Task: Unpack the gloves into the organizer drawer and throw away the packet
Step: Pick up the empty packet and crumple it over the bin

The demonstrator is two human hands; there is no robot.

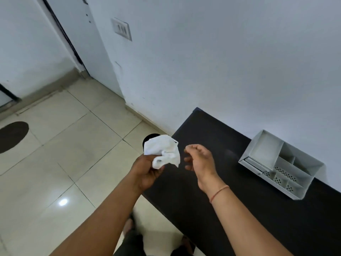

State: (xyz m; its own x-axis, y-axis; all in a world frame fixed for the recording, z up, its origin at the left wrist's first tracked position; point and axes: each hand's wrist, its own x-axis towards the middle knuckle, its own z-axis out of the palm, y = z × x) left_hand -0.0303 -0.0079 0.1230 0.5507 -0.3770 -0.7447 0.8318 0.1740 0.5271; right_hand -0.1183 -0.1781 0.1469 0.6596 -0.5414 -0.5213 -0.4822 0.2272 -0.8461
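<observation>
My left hand (147,172) grips a crumpled white packet (163,152) and holds it over the left end of the black table. Behind the packet a dark round opening (149,138), perhaps a bin, peeks out on the floor, mostly hidden. My right hand (200,157) hovers just right of the packet, fingers curled and apart, holding nothing. The white organizer (265,150) stands on the table at the right against the wall, with a large top compartment and several small perforated ones. I cannot make out gloves inside it.
The black table (212,182) runs along the white wall from centre to lower right. Beige floor tiles (73,154) fill the left. A dark oval mat (13,135) lies at far left. A door (27,43) and a switch plate (121,29) are at the back.
</observation>
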